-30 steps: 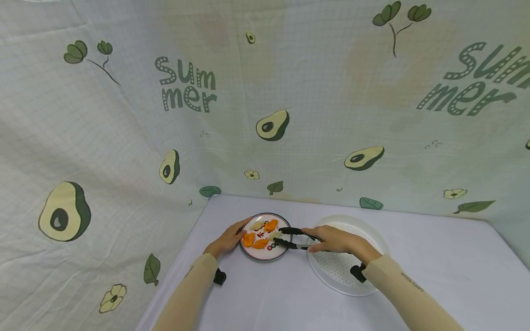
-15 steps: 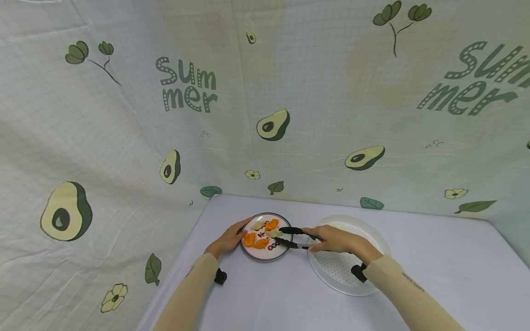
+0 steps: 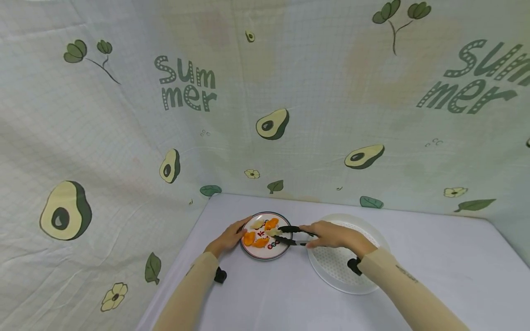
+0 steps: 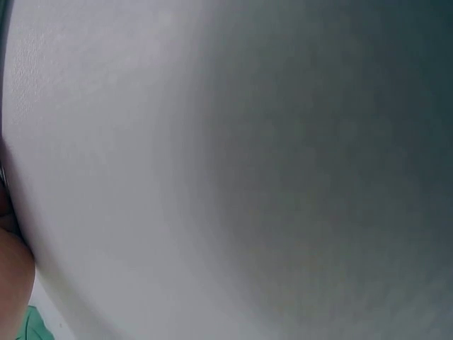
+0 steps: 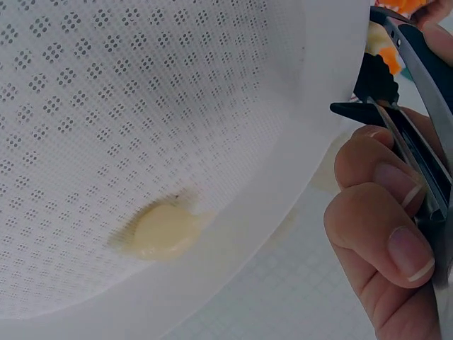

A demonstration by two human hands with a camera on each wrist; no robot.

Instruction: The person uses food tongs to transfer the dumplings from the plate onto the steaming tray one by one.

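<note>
At the left rim of a round patterned plate (image 3: 265, 257), my left hand (image 3: 227, 240) holds the edge with thumb and fingers. Several orange pieces (image 3: 261, 242) and pale yellow, dumpling-like pieces (image 3: 257, 224) lie on the plate. My right hand (image 3: 331, 234) grips metal tongs with black tips (image 3: 288, 229). Those tips straddle a pale piece (image 3: 272, 232) at the plate's middle; whether they pinch it, I cannot tell. Curled fingers (image 5: 382, 219) round the tongs show in the right wrist view. The left wrist view is mostly a blurred pale surface.
A white perforated basket (image 3: 320, 273) stands right of the plate, under my right hand. Inside it, by the wall, lies one pale yellow piece (image 5: 166, 232). Both stand on a white-covered table (image 3: 269, 294), with a printed cloth (image 3: 314, 115) behind.
The tongs and my right hand have shifted slightly left. The pale piece at their tips has moved a little left on the plate. My left hand stays put.
</note>
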